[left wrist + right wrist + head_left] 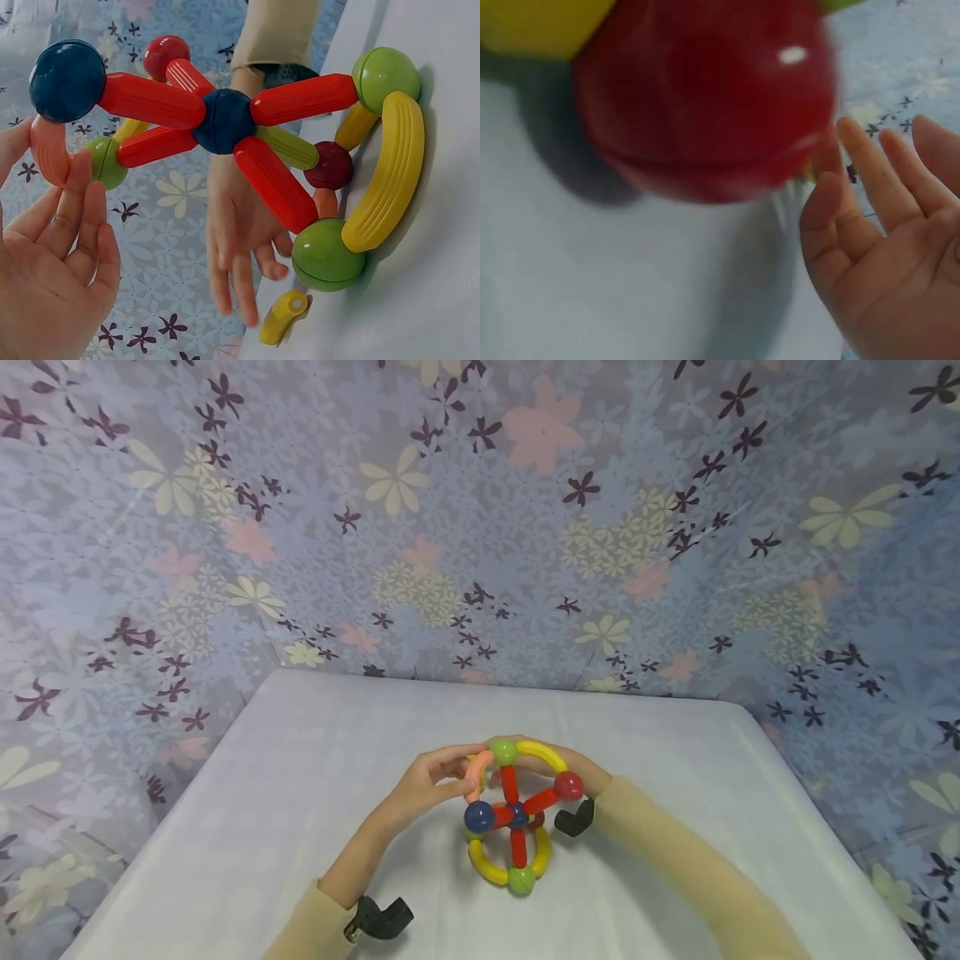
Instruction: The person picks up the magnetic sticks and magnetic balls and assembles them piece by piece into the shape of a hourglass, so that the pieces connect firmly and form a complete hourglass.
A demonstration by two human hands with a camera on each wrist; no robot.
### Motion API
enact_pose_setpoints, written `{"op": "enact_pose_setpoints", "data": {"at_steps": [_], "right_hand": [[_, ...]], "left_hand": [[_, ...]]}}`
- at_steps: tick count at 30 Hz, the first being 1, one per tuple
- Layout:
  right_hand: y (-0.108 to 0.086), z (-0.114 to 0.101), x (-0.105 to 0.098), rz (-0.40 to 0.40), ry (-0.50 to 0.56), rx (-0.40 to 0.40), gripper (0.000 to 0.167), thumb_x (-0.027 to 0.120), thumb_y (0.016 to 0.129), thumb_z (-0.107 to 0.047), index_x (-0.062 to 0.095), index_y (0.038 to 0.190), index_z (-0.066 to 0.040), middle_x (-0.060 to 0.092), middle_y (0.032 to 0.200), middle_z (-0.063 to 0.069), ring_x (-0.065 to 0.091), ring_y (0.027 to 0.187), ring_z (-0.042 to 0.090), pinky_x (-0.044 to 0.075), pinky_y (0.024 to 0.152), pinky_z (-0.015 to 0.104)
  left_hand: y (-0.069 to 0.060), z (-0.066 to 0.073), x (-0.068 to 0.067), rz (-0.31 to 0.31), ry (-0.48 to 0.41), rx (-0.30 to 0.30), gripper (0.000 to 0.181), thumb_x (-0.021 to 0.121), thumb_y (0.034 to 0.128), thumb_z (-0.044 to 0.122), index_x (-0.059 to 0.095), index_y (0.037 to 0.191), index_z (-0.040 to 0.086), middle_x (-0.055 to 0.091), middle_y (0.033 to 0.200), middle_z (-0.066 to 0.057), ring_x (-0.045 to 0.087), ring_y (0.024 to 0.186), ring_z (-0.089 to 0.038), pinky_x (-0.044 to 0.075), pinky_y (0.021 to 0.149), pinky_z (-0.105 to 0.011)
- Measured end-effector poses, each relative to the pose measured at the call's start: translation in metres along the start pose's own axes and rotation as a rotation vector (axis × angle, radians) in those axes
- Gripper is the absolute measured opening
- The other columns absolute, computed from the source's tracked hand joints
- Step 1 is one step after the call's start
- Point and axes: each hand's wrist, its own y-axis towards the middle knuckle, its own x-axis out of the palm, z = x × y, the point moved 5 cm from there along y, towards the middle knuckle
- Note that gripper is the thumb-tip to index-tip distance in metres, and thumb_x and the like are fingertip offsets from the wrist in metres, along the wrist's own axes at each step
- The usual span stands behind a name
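A frame of coloured magnetic rods and balls stands on the table, with a dark blue ball (224,121) at its centre and red rods (304,99) running outward. My left hand (429,783) pinches a curved orange rod (50,152) at the frame's upper left, just below another dark blue ball (479,817). Behind the frame is my right hand (236,214), its fingers loosely extended and holding nothing. In the right wrist view that hand (892,262) is beside a large, blurred red ball (705,97). Curved yellow rods (390,172) join green balls (328,253) at the base.
A loose curved yellow rod (281,318) lies on the white tabletop (337,718) near the frame's base. Flower-patterned cloth (480,527) hangs behind the table. Both wrists carry dark straps (384,918).
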Motion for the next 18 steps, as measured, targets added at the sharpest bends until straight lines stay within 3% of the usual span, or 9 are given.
{"op": "enact_pose_setpoints", "data": {"at_steps": [1, 4, 8, 11, 13, 16, 18], "right_hand": [[-0.004, -0.002, 0.001, 0.029, -0.001, 0.023, 0.06, 0.051, 0.09, -0.054, 0.044, 0.143, -0.026, 0.043, 0.149, 0.001, 0.034, 0.141, 0.028, 0.02, 0.112, 0.062], [-0.01, -0.01, 0.004, 0.059, 0.031, 0.015, 0.058, 0.05, 0.093, -0.047, 0.042, 0.144, -0.021, 0.039, 0.151, 0.004, 0.029, 0.144, 0.03, 0.018, 0.114, 0.06], [-0.004, -0.01, 0.003, 0.023, 0.014, -0.066, 0.063, 0.053, 0.091, -0.046, 0.043, 0.141, -0.009, 0.043, 0.147, 0.013, 0.034, 0.139, 0.033, 0.021, 0.114, 0.058], [0.012, 0.007, -0.006, 0.035, -0.05, -0.16, 0.049, 0.06, 0.09, -0.036, 0.056, 0.126, -0.002, 0.061, 0.122, 0.016, 0.054, 0.114, 0.029, 0.039, 0.105, 0.046], [0.024, 0.025, -0.014, 0.077, -0.115, -0.232, 0.033, 0.065, 0.089, -0.023, 0.062, 0.11, 0.003, 0.067, 0.098, 0.017, 0.059, 0.09, 0.026, 0.049, 0.088, 0.036], [0.033, 0.054, -0.027, 0.192, -0.185, -0.187, 0.015, 0.068, 0.084, -0.007, 0.067, 0.095, 0.004, 0.068, 0.082, 0.016, 0.058, 0.071, 0.024, 0.049, 0.069, 0.028], [0.03, 0.073, -0.036, 0.293, -0.192, -0.046, 0.017, 0.071, 0.08, -0.008, 0.068, 0.094, 0.001, 0.068, 0.086, 0.014, 0.058, 0.076, 0.022, 0.047, 0.07, 0.027]], "left_hand": [[0.0, 0.0, 0.0, 0.002, -0.001, 0.0, 0.049, 0.064, 0.0899, 0.018, 0.051, 0.136, 0.007, 0.061, 0.117, -0.022, 0.059, 0.098, -0.012, 0.05, 0.086, -0.032], [0.0, 0.001, 0.001, 0.001, -0.002, 0.001, 0.05, 0.064, 0.0897, 0.019, 0.051, 0.136, 0.008, 0.06, 0.122, -0.021, 0.059, 0.1, -0.015, 0.05, 0.087, -0.035], [0.0, 0.002, 0.002, -0.011, -0.009, 0.001, 0.051, 0.064, 0.0904, 0.022, 0.05, 0.137, 0.008, 0.059, 0.124, -0.022, 0.059, 0.1, -0.014, 0.05, 0.087, -0.034], [0.0, 0.001, 0.001, -0.015, -0.017, -0.009, 0.051, 0.063, 0.0909, 0.022, 0.049, 0.138, 0.007, 0.061, 0.121, -0.023, 0.061, 0.098, -0.01, 0.051, 0.087, -0.033], [-0.001, 0.0, 0.001, -0.013, -0.018, -0.016, 0.051, 0.063, 0.0911, 0.022, 0.048, 0.138, 0.007, 0.062, 0.119, -0.023, 0.062, 0.096, -0.007, 0.052, 0.087, -0.032], [-0.001, -0.001, 0.001, -0.012, -0.013, -0.024, 0.051, 0.062, 0.0915, 0.021, 0.048, 0.138, 0.007, 0.063, 0.118, -0.022, 0.062, 0.095, -0.004, 0.052, 0.088, -0.032], [-0.001, -0.002, 0.002, -0.01, -0.011, -0.032, 0.051, 0.062, 0.0917, 0.021, 0.047, 0.139, 0.007, 0.062, 0.119, -0.021, 0.062, 0.095, -0.004, 0.052, 0.088, -0.031]]}}
